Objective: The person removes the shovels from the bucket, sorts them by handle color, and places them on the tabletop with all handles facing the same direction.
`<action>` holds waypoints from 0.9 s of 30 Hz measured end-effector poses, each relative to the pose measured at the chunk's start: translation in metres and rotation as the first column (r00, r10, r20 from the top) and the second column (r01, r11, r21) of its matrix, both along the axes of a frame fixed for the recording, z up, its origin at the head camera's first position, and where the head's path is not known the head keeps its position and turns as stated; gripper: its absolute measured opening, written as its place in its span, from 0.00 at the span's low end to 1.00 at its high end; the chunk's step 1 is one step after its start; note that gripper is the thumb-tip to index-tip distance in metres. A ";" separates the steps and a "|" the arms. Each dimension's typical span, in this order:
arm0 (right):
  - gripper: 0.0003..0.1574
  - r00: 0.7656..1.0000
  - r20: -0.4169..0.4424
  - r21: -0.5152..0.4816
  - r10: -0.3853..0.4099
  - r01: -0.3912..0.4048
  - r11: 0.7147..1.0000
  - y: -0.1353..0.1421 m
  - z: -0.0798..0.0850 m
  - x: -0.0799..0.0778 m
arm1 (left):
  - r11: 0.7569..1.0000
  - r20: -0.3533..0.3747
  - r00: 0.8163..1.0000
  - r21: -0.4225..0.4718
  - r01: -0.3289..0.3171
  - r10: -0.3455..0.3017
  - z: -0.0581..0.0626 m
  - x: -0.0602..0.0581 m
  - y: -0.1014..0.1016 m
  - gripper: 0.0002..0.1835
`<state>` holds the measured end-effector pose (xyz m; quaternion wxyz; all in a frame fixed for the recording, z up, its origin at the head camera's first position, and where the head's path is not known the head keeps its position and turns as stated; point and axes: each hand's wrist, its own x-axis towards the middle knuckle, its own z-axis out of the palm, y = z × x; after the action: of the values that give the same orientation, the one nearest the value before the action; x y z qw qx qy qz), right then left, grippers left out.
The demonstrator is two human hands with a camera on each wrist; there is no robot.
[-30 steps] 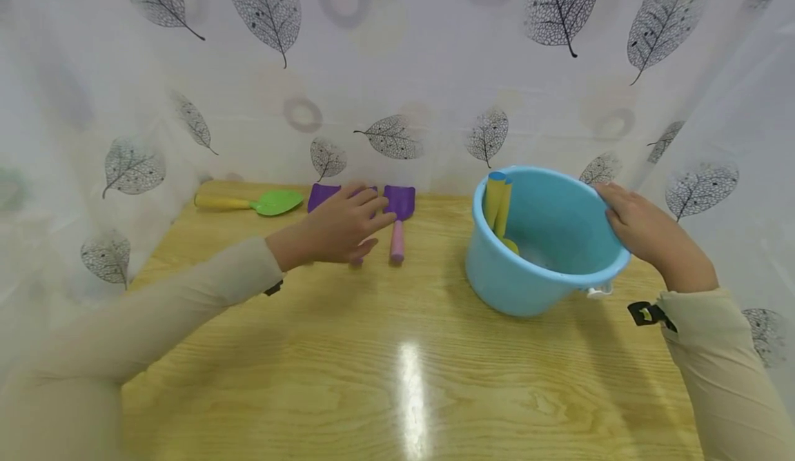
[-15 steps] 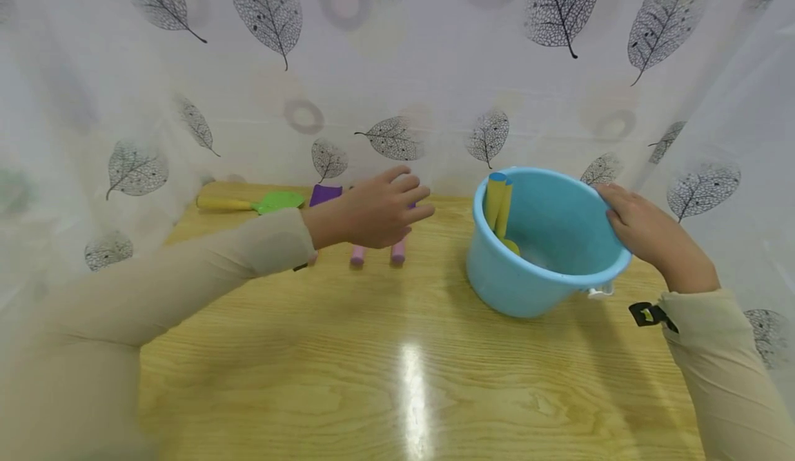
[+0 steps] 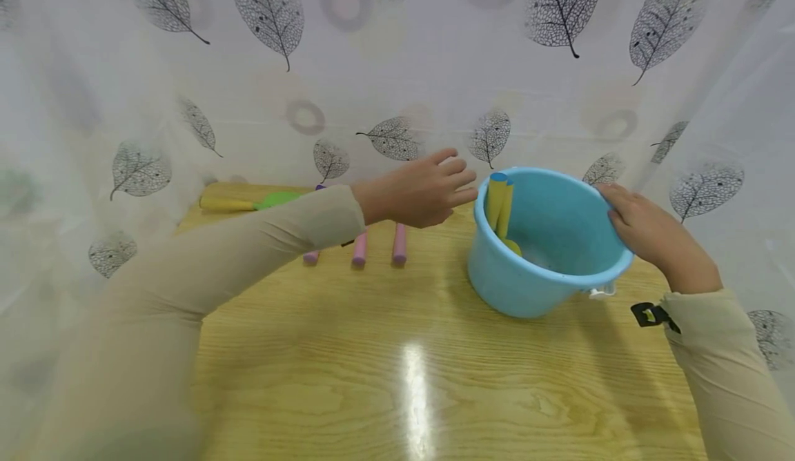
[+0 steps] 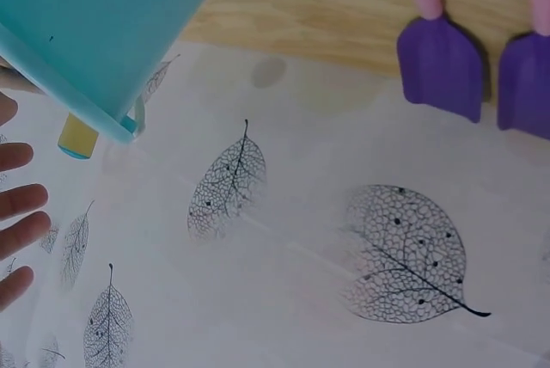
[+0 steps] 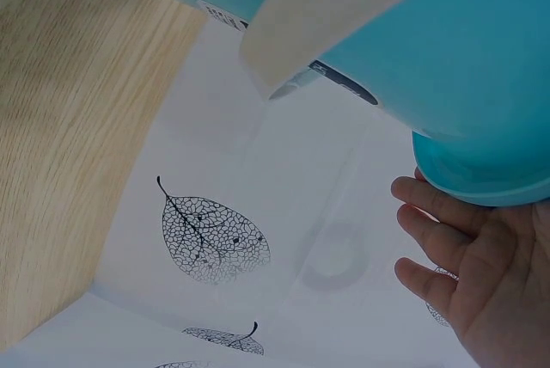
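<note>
My left hand hangs above the back of the table, just left of the bucket's rim, its fingers spread loosely with nothing in them. A light blue bucket stands tilted toward me at the right. My right hand holds its right rim; in the right wrist view the fingers lie along the outside, thumb hidden. Two yellow handles with blue ends lean inside the bucket. Toy shovels with pink handles lie under the left forearm; their purple blades show in the left wrist view.
A green trowel with a yellow handle lies at the table's back left, partly covered by the left sleeve. A leaf-printed curtain encloses the back and sides of the wooden table.
My left hand has swept right, from over the purple shovels to beside the bucket's left rim, empty throughout. The right hand and bucket have stayed in place.
</note>
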<state>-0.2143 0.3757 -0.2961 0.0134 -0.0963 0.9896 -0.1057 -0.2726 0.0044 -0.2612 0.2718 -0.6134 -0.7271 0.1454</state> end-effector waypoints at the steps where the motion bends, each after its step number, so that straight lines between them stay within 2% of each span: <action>1: 0.32 1.000 0.001 0.001 0.000 0.000 1.000 0.000 0.000 0.000 | 1.000 -0.004 1.000 -0.005 0.003 -0.003 0.001 -0.001 0.004 0.15; 9: 0.33 1.000 0.021 -0.009 -0.003 0.003 1.000 0.001 0.001 0.000 | 0.994 -0.040 0.999 -0.107 0.015 -0.020 0.010 -0.013 0.031 0.19; 16: 0.33 1.000 0.018 -0.011 0.001 -0.001 1.000 0.002 0.001 0.001 | 0.982 -0.029 0.999 -0.190 0.024 -0.030 0.014 -0.022 0.050 0.20; 22: 0.33 1.000 0.017 -0.020 0.000 0.001 1.000 0.001 0.001 0.001 | 0.964 -0.018 0.999 -0.266 0.026 -0.031 0.018 -0.022 0.069 0.19; 27: 0.33 1.000 0.017 -0.015 0.004 -0.004 1.000 0.000 0.001 0.000 | 0.937 -0.023 0.999 -0.347 0.033 -0.043 0.013 -0.021 0.088 0.19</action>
<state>-0.2140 0.3756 -0.2952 0.0212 -0.0974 0.9885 -0.1140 -0.2938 0.0926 -0.2484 0.1732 -0.6634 -0.6740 0.2751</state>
